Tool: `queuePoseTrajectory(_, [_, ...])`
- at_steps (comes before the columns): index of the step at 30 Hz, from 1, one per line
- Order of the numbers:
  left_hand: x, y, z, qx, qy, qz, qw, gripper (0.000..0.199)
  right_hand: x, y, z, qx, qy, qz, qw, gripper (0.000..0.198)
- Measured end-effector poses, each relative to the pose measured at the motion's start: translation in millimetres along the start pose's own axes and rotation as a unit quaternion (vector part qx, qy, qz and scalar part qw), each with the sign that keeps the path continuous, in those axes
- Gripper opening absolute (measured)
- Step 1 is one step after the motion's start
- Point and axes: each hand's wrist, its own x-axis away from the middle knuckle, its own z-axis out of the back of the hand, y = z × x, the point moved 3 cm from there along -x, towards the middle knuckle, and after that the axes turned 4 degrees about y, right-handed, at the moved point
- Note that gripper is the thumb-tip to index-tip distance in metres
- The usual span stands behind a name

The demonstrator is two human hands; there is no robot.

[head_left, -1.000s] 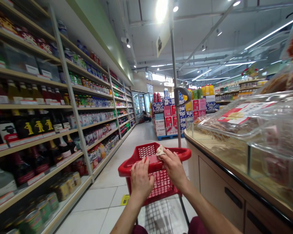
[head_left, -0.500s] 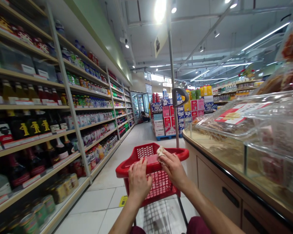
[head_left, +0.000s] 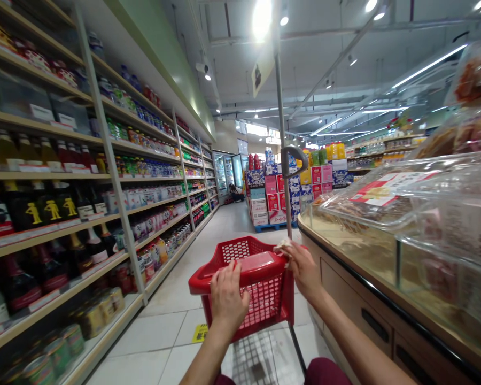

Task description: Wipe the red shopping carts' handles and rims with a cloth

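A red plastic shopping cart [head_left: 264, 307] stands right in front of me, with a pale label strip on its handle [head_left: 256, 261]. My left hand [head_left: 229, 297] lies over the left part of that handle, fingers curled across it. At the handle's right end, my right hand [head_left: 304, 270] presses a crumpled whitish cloth [head_left: 281, 246] against the red rim. Part of the cloth is hidden beneath the fingers. The cart basket's perforated walls show, but most of its floor is out of sight.
Drink shelves [head_left: 152, 198] run along the left. Close on the right is a wooden counter [head_left: 356, 299] bearing clear plastic food packs [head_left: 385, 187]. Ahead stand a grey pole [head_left: 282, 107] and stacked cartons [head_left: 276, 198] on a blue pallet. A person [head_left: 235, 193] crouches far down the aisle.
My right hand has slid rightward with the cloth, from the handle's middle-right to its right end, uncovering more of the label strip. My left hand stays in place.
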Motion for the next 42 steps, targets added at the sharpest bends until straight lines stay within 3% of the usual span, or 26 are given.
queuePoseTrajectory(4, [0,-1,1,-0.007,-0.010,-0.006,1.000,0.053,3,-23,-10,-0.043,-0.057,0.071,0.995,0.038])
queuePoseTrajectory(10, [-1,0,0,-0.010,-0.012,-0.002,1.000,0.053,-7,11,2,0.056,-0.028,-0.036,0.997,0.035])
queuePoseTrajectory(16, [0,-2,0,-0.006,-0.017,-0.004,1.000,0.052,-1,-15,-8,0.010,-0.079,0.073,0.994,0.037])
queuePoseTrajectory(22, [0,-1,-2,-0.008,-0.024,0.000,1.000,0.053,-14,23,3,0.087,0.001,-0.047,0.995,0.037])
queuePoseTrajectory(28, [-2,0,-3,-0.015,-0.025,-0.002,1.000,0.054,-9,0,-11,0.021,-0.067,0.070,0.995,0.041])
queuePoseTrajectory(33, [-2,1,-2,-0.015,-0.030,-0.002,0.999,0.053,-17,24,1,0.080,-0.012,-0.049,0.996,0.039])
queuePoseTrajectory(35, [-2,1,-2,-0.015,-0.029,0.001,0.999,0.053,-14,15,0,0.048,-0.014,-0.028,0.998,0.039])
queuePoseTrajectory(39, [-2,-1,-1,-0.013,-0.034,-0.005,0.999,0.055,-3,-12,-8,-0.021,-0.048,0.084,0.995,0.039])
queuePoseTrajectory(42, [-2,-1,-2,-0.014,-0.040,-0.006,0.999,0.055,-7,0,-4,0.013,-0.029,0.036,0.999,0.040])
